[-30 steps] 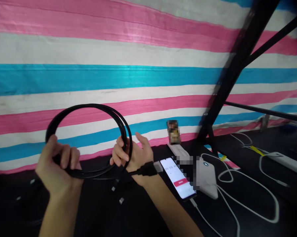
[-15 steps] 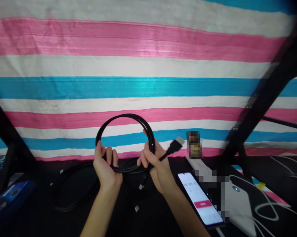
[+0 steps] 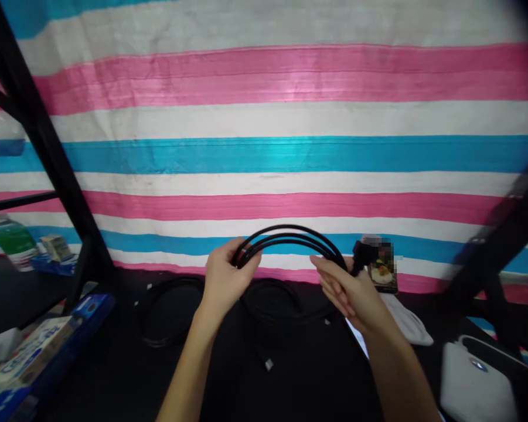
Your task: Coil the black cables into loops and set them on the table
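A coiled black HDMI cable (image 3: 285, 235) is held up in front of me in several loops, a little above the dark table. My left hand (image 3: 228, 275) is closed around the left side of the coil, thumb against the strands. On the right side, my right hand (image 3: 349, 287) grips the bunched strands, its fingers partly hidden behind the loops. The cable's dark plug (image 3: 364, 257) sticks up beside the right hand. Below lie another black cable coil (image 3: 158, 341) to the left and a third black cable in the middle, with a metal-tipped plug (image 3: 269, 364).
A phone (image 3: 358, 339) lies partly behind my right forearm. Further right are a white cable bundle (image 3: 408, 325) and a white device (image 3: 477, 381). Boxes (image 3: 30, 354) and a green bottle (image 3: 15, 240) stand left. Black frame posts (image 3: 48, 135) flank a striped sheet (image 3: 290, 152).
My view has turned left, bringing the boxes and bottle into sight. Both hands have shifted on the coil, which is now wider and flatter. The plug has swung up beside the right hand.
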{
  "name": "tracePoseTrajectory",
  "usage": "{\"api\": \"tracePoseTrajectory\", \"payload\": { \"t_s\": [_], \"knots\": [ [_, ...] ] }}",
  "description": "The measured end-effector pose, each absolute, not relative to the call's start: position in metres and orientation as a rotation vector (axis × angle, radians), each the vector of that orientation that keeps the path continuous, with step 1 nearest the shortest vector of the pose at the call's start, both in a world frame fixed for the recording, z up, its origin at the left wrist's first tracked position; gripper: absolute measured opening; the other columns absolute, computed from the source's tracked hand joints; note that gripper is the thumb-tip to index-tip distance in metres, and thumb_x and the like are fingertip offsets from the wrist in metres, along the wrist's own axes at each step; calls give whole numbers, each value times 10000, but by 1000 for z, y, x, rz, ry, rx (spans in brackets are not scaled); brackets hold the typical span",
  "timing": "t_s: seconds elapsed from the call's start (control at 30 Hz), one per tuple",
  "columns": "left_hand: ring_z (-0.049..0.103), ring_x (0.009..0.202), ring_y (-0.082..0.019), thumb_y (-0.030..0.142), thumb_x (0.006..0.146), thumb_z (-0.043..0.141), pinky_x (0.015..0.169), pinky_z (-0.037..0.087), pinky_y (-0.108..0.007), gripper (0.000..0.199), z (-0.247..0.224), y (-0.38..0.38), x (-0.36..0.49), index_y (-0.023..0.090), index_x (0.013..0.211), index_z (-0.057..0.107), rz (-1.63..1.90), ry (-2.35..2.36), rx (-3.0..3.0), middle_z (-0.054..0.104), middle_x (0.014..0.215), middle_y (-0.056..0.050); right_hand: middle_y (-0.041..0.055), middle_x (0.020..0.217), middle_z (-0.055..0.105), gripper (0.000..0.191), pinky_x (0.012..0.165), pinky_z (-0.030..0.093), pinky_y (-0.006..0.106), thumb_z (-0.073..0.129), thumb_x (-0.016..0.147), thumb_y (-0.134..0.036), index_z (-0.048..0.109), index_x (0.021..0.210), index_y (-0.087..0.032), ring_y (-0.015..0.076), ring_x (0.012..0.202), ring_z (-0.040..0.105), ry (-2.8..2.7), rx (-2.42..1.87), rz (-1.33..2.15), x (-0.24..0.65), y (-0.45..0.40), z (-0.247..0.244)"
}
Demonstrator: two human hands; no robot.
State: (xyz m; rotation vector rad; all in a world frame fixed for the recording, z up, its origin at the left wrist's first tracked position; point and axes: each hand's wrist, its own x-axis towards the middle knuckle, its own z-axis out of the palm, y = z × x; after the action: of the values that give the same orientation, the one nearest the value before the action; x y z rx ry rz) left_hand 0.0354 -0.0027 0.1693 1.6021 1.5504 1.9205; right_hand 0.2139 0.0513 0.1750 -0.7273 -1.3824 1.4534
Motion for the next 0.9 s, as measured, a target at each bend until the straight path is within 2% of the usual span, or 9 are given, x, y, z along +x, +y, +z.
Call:
{"api": "tracePoseTrajectory", "payload": {
  "t_s": [0.13, 0.27, 0.43, 0.53, 0.7, 0.8, 0.9],
  "knots": [
    [364, 384, -88, 187, 692, 595, 419, 275, -227, 223, 176, -17, 35, 188, 485, 512, 2037, 1510, 1763, 427, 407, 43, -72, 243, 305, 454, 241, 158, 163, 686, 667, -468, 458, 411, -172, 38, 189, 264, -1556, -863, 1289, 207, 49, 166],
    [321, 352, -74, 203, 679, 615, 399, 233, -226, 298, 180, -23, 34, 176, 417, 476, 2132, 1500, 1583, 393, 350, 42, -65, 253, 327, 483, 257, 214, 178, 628, 704, -517, 444, 415, -177, 51, 198, 296, -1584, -798, 1320, 196, 47, 160],
    [262, 295, -58, 246, 676, 647, 351, 169, -228, 349, 182, -25, 27, 170, 391, 460, 2145, 1411, 1422, 373, 311, 38, -32, 297, 437, 463, 391, 411, 216, 566, 773, -509, 505, 465, -170, 103, 292, 471, -1627, -732, 1279, 189, 47, 160],
    [260, 261, -70, 260, 684, 668, 326, 142, -240, 392, 182, -24, 17, 177, 384, 429, 2235, 1313, 1295, 317, 288, 45, -19, 331, 485, 434, 446, 440, 219, 561, 790, -494, 556, 518, -156, 119, 352, 538, -1648, -656, 1259, 187, 45, 163],
    [279, 258, -87, 252, 732, 645, 311, 168, -232, 352, 180, -19, 10, 184, 455, 438, 2138, 1145, 1319, 261, 296, 60, -60, 264, 371, 482, 347, 387, 197, 557, 772, -525, 503, 458, -163, 96, 254, 455, -1502, -598, 1418, 180, 43, 162],
    [330, 286, -101, 315, 773, 610, 331, 243, -231, 350, 175, -11, 18, 188, 494, 441, 2043, 1107, 1370, 287, 325, 57, -85, 247, 318, 459, 304, 372, 179, 598, 746, -494, 487, 444, -168, 57, 210, 332, -1339, -568, 1473, 181, 47, 161],
    [404, 367, -90, 333, 748, 650, 411, 326, -213, 292, 165, 5, 31, 176, 568, 482, 2170, 1275, 1288, 357, 409, 59, -101, 253, 291, 415, 287, 348, 163, 632, 720, -452, 484, 453, -170, 35, 218, 249, -1173, -516, 1554, 185, 50, 165]
  ]
}}
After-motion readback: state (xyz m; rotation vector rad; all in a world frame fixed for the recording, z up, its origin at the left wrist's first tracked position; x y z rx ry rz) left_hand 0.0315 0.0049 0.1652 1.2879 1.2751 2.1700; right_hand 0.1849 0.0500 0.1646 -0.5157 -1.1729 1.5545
